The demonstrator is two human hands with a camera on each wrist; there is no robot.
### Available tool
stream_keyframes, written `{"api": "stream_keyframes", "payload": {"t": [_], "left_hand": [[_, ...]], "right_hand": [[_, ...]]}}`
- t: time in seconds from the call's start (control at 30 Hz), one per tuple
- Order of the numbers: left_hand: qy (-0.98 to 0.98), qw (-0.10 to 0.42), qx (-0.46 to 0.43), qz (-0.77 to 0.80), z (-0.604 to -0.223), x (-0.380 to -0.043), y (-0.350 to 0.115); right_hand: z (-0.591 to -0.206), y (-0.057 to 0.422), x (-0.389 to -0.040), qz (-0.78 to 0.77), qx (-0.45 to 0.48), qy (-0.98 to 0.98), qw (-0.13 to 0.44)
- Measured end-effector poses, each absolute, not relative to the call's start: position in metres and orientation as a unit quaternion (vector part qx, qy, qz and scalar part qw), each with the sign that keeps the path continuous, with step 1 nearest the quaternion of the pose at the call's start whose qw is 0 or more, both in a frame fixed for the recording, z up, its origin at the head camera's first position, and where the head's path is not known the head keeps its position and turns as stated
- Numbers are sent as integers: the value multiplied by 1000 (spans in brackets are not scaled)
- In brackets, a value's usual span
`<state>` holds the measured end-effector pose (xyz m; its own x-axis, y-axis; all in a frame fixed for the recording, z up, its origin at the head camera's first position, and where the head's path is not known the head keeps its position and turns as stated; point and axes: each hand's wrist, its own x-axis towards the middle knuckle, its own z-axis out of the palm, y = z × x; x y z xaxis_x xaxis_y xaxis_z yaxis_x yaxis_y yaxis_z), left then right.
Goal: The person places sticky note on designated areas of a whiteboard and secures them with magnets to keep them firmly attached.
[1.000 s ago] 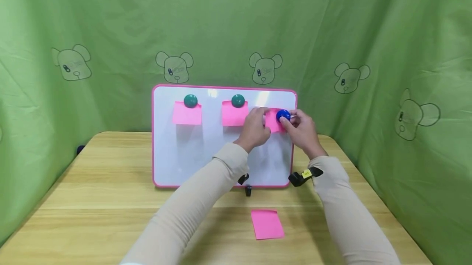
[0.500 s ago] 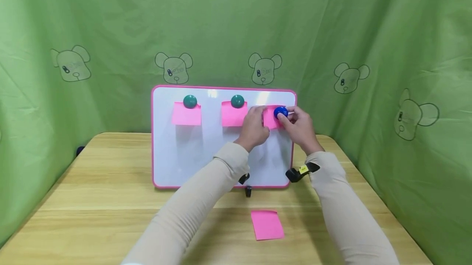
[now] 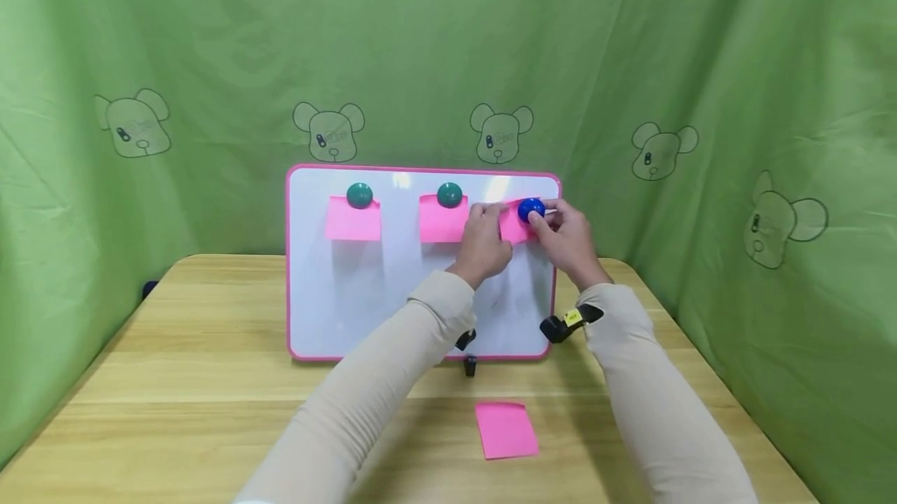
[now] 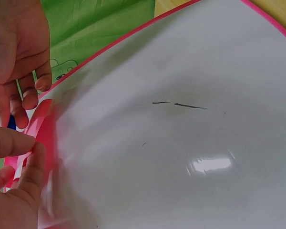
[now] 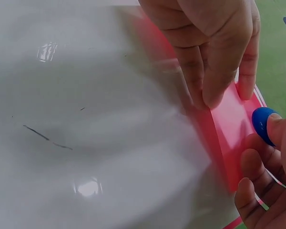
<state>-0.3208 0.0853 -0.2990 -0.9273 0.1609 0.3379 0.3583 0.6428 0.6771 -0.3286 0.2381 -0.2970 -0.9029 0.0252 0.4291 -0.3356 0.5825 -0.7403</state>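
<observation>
My left hand [image 3: 483,245] pinches the left edge of a pink sticky note [image 3: 514,228] between thumb and finger, at the upper right of the whiteboard [image 3: 392,294]. In the right wrist view the lower part of that sticky note [image 5: 229,129] stands off the board. The right hand [image 3: 569,243] holds a round blue magnet [image 3: 530,210], thumb on its face, over the note's upper right part. The blue magnet [image 5: 263,125] shows under the thumb in the right wrist view. Whether it touches the board I cannot tell.
Two green magnets [image 3: 360,195] hold two more pink notes [image 3: 353,221] on the board. Another pink sticky note [image 3: 506,430] lies on the wooden table [image 3: 196,379] in front. A green curtain [image 3: 420,44] hangs behind and at both sides.
My right hand has moved the blue magnet slightly up and left, and the note's right part has risen with it. The left hand keeps its hold, almost still.
</observation>
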Motion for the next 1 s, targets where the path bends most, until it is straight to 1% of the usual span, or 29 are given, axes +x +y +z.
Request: {"api": "stream_keyframes", "payload": {"t": [0.33, 0.67, 1.0], "left_hand": [[-899, 113, -158, -393, -295, -322, 85], [-903, 97, -157, -387, -294, -322, 85], [-903, 100, -159, -385, -294, -323, 84]], "right_hand": [[-291, 232, -332, 451, 89, -864, 208], [-290, 229, -334, 464, 61, -864, 188], [-290, 227, -337, 475, 46, -857, 196]]}}
